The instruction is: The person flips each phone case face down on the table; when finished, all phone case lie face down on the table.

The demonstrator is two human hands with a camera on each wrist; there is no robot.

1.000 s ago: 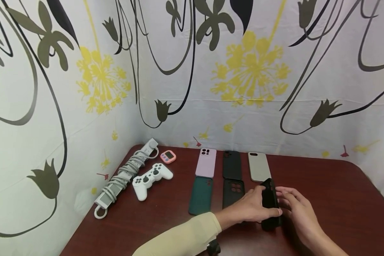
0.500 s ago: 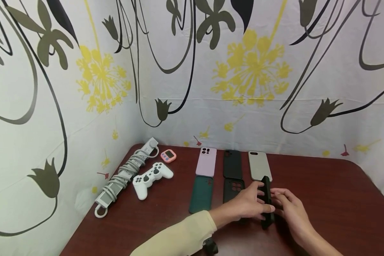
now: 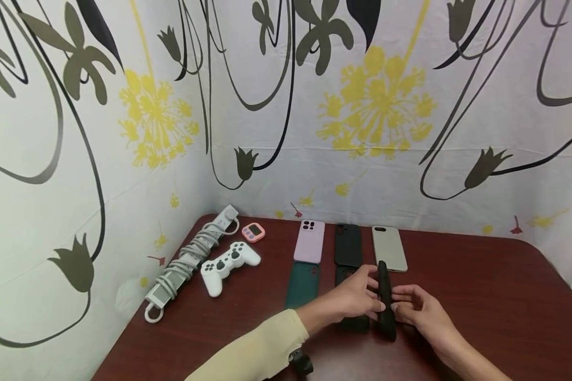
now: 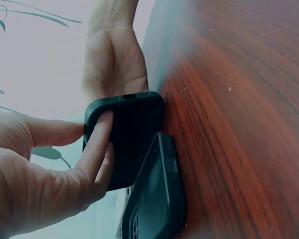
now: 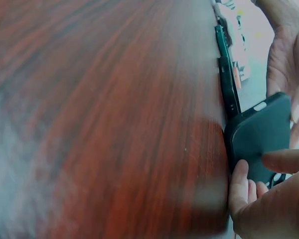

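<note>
A black phone case (image 3: 386, 301) stands nearly on its long edge over the table, held between both hands. My left hand (image 3: 351, 297) grips it, thumb on its upper edge and fingers against the hollow inner side, as the left wrist view shows. From the other side, my right hand (image 3: 426, 317) holds the case, its thumb on the flat back (image 5: 261, 134) and its fingertips at the lower edge. Beside it lies another black case (image 4: 167, 199), partly hidden under my left hand in the head view. A light grey case (image 3: 389, 248) lies just behind the held one.
A lilac case (image 3: 310, 242), a dark case (image 3: 348, 245) and a green case (image 3: 302, 286) complete the neat rows. Farther left are a white game controller (image 3: 230, 265), a pink timer (image 3: 253, 232) and a cord-wrapped power strip (image 3: 190, 259). A patterned sheet (image 3: 286, 132) hangs behind the table.
Both hands have moved left with the black phone case, bringing it closer to the black case lying beside it. The held case has turned from tilted to nearly edge-on.
</note>
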